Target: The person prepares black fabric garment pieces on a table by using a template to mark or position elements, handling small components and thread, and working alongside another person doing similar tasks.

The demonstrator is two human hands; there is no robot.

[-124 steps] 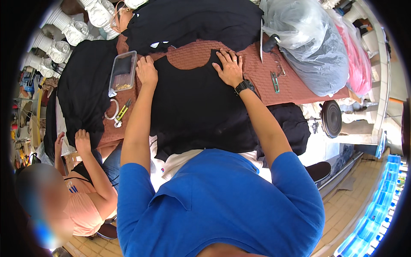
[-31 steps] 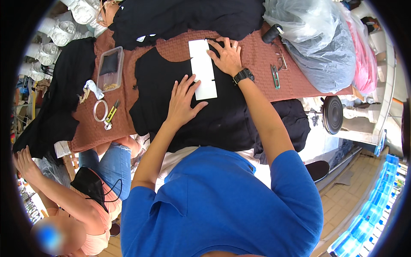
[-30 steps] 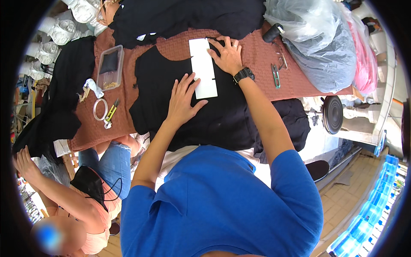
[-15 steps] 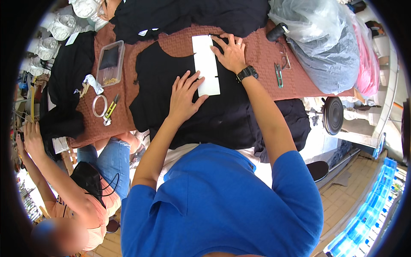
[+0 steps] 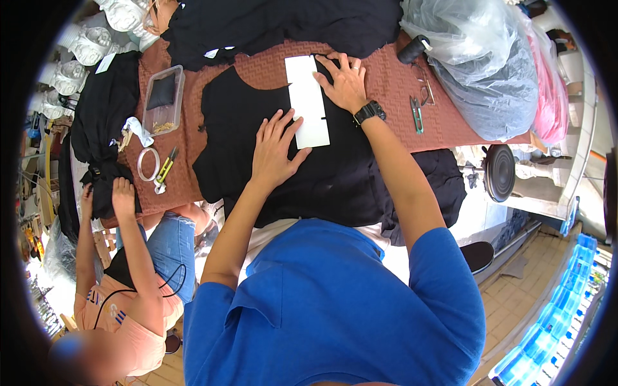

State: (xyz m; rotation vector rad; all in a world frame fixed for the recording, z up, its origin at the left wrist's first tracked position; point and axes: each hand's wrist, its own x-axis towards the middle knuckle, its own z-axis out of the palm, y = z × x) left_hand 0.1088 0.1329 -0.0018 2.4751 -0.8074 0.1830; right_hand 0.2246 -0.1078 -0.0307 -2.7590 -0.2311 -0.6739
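A black garment piece [image 5: 238,154] with a curved neckline lies spread on the table in front of me. On it rests a white rectangular card template [image 5: 308,96] with small notches in its edges. My left hand [image 5: 277,147] lies with fingers spread, its fingertips and thumb at the card's lower left edge. At the card's upper right edge is my right hand [image 5: 344,82], fingers stretched out and pressing the cloth and the card's side. A black watch [image 5: 369,112] is on my right wrist.
The table has a brown textured cover [image 5: 257,55]. Left are a clear plastic box [image 5: 163,100], yellow thread snips [image 5: 166,168] and a tape roll [image 5: 149,164]. Right are green snips [image 5: 417,114], a black thread spool [image 5: 414,49] and stuffed plastic bags [image 5: 483,71]. A co-worker [image 5: 122,289] handles black cloth.
My hands and the card stay in nearly the same place on the garment. The co-worker's hands have come down and inward onto the black cloth at the table's left edge.
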